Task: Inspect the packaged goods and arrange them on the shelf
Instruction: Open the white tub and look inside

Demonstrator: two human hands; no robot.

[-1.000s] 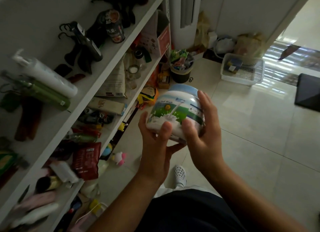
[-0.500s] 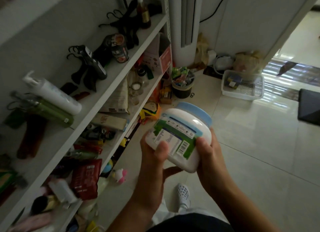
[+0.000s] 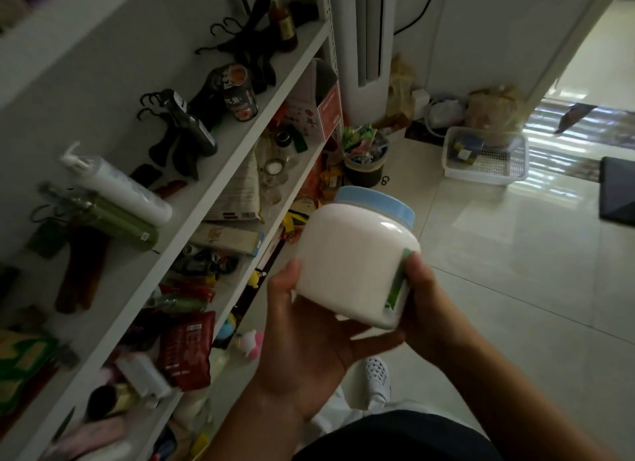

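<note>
Beside cluttered white shelves (image 3: pixel 137 275), over pale floor tiles (image 3: pixel 515 288), both hands hold a tilted white jar (image 3: pixel 350 264) (blue lid (image 3: pixel 374 203) uppermost), left hand (image 3: pixel 309 343) cradling its base, right hand (image 3: pixel 429 302) gripping its side.

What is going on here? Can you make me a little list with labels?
Held thing: white jar with a light blue lid, tilted
Left hand: cradles the jar from below, thumb on its side
Right hand: grips the side with the green label edge
Shelf: crowded; white pump bottle lying down
Floor: white basket, full bin
</note>
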